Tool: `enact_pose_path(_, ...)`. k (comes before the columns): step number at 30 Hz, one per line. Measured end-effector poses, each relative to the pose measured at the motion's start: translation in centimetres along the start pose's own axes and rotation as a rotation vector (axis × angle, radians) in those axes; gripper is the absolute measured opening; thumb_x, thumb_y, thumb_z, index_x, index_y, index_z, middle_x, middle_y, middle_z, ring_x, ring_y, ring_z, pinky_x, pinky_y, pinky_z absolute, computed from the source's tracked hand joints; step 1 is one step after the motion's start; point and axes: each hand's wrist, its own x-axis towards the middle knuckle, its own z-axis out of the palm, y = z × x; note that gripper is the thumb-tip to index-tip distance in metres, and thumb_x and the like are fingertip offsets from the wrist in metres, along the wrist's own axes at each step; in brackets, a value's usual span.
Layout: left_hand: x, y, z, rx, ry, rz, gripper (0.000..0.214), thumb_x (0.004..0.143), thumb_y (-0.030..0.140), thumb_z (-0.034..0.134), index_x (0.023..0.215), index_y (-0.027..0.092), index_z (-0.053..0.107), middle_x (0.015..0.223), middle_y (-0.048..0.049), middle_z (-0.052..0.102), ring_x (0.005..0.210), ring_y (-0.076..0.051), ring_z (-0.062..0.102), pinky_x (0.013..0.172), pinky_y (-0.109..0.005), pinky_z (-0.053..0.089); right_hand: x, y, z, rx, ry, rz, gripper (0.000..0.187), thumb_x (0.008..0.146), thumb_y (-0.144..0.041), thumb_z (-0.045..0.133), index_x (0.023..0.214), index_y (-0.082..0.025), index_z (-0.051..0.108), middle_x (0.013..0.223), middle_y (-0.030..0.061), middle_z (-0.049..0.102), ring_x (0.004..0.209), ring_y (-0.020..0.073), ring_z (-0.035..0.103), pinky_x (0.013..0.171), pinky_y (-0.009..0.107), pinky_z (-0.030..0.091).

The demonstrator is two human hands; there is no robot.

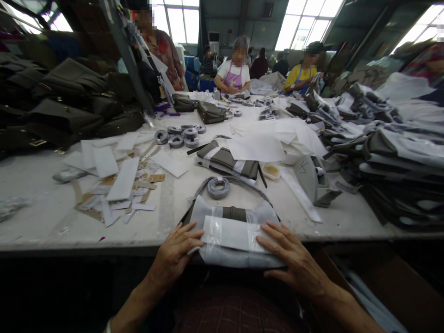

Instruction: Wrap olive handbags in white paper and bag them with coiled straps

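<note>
My two hands on a wrapped bag at the table's near edge.
My left hand [180, 247] and right hand [293, 254] lie with fingers open and spread, touching the two ends of the white wrap [227, 233] over the bag [235, 213]; a grey coil [218, 188] sits just beyond it, inside the strap's loop. Card scraps [126, 185] lie left, another bag [227, 159] farther off, and to the right stands what looks like a tape dispenser [310, 180], dim to me, near stacked bags [381, 175].
</note>
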Motion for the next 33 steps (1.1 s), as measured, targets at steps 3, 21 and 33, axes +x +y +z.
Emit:
enact_pose_path(3, 0.6, -0.4, -1.2, -0.101, -0.076, -0.104, 0.023, 0.094, 0.028, 0.051, 0.103, 0.028, 0.072, 0.125, -0.0054, 0.068, 0.135, -0.027, 0.047, 0.113, -0.055, 0.036, 0.7, -0.4, -0.7, 0.017, -0.037, 0.012, 0.073, 0.074, -0.062, 0.073, 0.137, -0.031, 0.054, 0.145, 0.0094, 0.050, 0.137, 0.0356, 0.042, 0.112, 0.059, 0.034)
enact_pose_path(21, 7.7, -1.4, 0.1, -0.055, 0.139, -0.523, 0.030, 0.072, 0.019, 0.066, 0.101, 0.018, 0.057, 0.094, -0.0041, 0.056, 0.091, -0.023, 0.053, 0.087, -0.040, 0.045, 12.3, -8.5, 4.2, 0.098, 0.138, 0.174, 0.030, 0.092, -0.015, 0.055, 0.122, -0.017, 0.058, 0.100, 0.0087, 0.068, 0.093, 0.0261, 0.057, 0.084, 0.042, 0.042)
enact_pose_path(33, 7.6, -1.6, 0.3, -0.122, 0.168, -0.543, 0.032, 0.070, 0.017, 0.065, 0.101, 0.019, 0.059, 0.093, -0.0030, 0.057, 0.090, -0.022, 0.055, 0.087, -0.039, 0.046, 10.9, -7.8, 2.7, 0.144, 0.001, -0.003, 0.039, 0.092, -0.019, 0.058, 0.130, -0.015, 0.051, 0.111, 0.0104, 0.066, 0.098, 0.0266, 0.057, 0.086, 0.042, 0.045)
